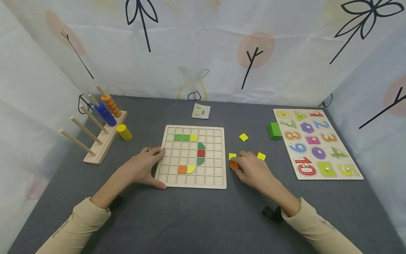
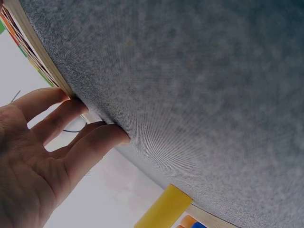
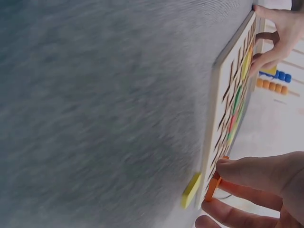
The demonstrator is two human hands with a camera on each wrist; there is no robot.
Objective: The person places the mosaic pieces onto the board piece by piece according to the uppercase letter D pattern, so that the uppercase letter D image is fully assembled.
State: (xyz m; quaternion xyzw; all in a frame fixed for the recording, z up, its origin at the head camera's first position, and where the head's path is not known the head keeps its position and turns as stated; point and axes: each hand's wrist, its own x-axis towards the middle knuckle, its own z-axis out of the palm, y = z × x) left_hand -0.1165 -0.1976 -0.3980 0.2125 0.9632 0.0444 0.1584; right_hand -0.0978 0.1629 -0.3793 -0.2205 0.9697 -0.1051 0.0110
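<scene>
A square wooden grid board [image 1: 209, 180] lies in front of me. In its cells are two green squares [image 1: 182, 137], a yellow square [image 1: 194, 138], two green quarter-rounds [image 1: 201, 161], a red square [image 1: 201, 153], an orange square [image 1: 182, 169] and a yellow quarter-round [image 1: 191, 169]. My left hand [image 1: 141, 167] rests at the board's left edge, thumb by the near corner, fingers spread. Just right of the board, my right hand [image 1: 253, 171] pinches an orange tile [image 3: 213, 187] between thumb and fingers. Close by that hand lie two yellow tiles [image 1: 232, 155]; a third yellow tile [image 1: 243, 137] is farther back.
Behind the board lies a small pattern card [image 1: 201, 111]. At left stands a peg rack [image 1: 106, 139] with orange and blue beads, a yellow cylinder [image 1: 124, 132] beside it. On the right, a green block [image 1: 274, 131] touches a number puzzle board [image 1: 304, 144]. Cloth walls surround the table.
</scene>
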